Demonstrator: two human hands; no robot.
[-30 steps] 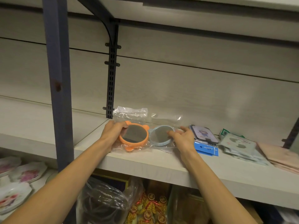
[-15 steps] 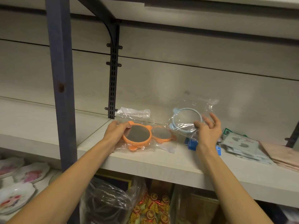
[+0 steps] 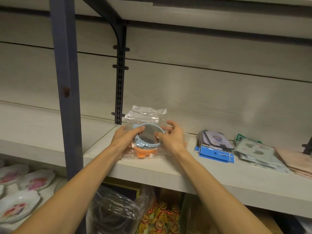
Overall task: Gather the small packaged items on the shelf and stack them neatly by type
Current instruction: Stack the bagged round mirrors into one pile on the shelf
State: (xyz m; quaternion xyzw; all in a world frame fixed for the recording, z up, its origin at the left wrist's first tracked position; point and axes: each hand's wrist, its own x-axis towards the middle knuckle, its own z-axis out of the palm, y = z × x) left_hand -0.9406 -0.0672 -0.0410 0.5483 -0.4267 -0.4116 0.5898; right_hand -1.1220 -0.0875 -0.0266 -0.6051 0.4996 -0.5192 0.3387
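Moved: the blue mirror (image 3: 148, 136), half a second ago lifted off to your right, now sits on top of the orange mirror (image 3: 143, 152), both bagged in clear plastic. Your right hand (image 3: 172, 138) has crossed over with it and pinches its right rim. Your left hand (image 3: 125, 138) grips the left rim, thumb on top. Right of your grip, apart: blue-carded packets (image 3: 216, 152), then pale green packets (image 3: 256, 149). All rest on the shelf (image 3: 185, 173).

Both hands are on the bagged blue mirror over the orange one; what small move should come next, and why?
Probably lower and square it up, then let go: the left hand and right hand hold the round blue-framed mirror in its clear bag tilted above the bagged orange-framed mirror, not yet flat.
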